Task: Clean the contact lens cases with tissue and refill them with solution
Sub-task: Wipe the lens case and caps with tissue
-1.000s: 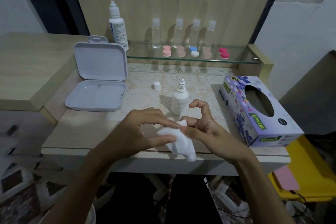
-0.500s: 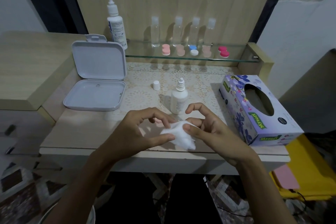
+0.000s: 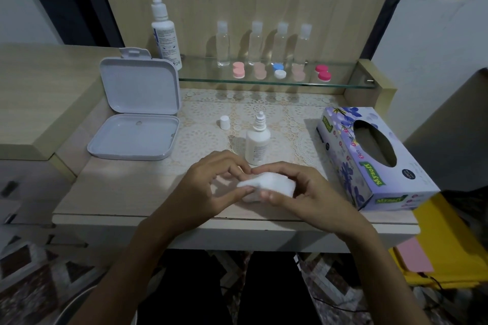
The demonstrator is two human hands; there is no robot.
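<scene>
Both my hands meet over the front of the table around a crumpled white tissue (image 3: pixel 274 184). My left hand (image 3: pixel 211 187) pinches its left end between thumb and fingers. My right hand (image 3: pixel 303 192) curls over it and grips it from the right. What the tissue wraps is hidden. Just behind my hands stands a small white solution bottle (image 3: pixel 257 144), uncapped, with its white cap (image 3: pixel 224 122) lying to its left. Several contact lens cases sit on the glass shelf (image 3: pixel 343 82): pink (image 3: pixel 238 70), beige (image 3: pixel 260 71), blue-and-white (image 3: pixel 278 71), another beige (image 3: pixel 298 73) and magenta (image 3: pixel 323 72).
An open white hinged box (image 3: pixel 137 113) lies at the left. A purple tissue box (image 3: pixel 369 155) lies at the right. A tall solution bottle (image 3: pixel 165 31) and several clear small bottles (image 3: pixel 223 43) stand at the back. A yellow bin (image 3: pixel 449 245) sits below right.
The hanging tail of tissue has been gathered into a compact wad. My right hand has closed over it, and both hands have drawn closer together.
</scene>
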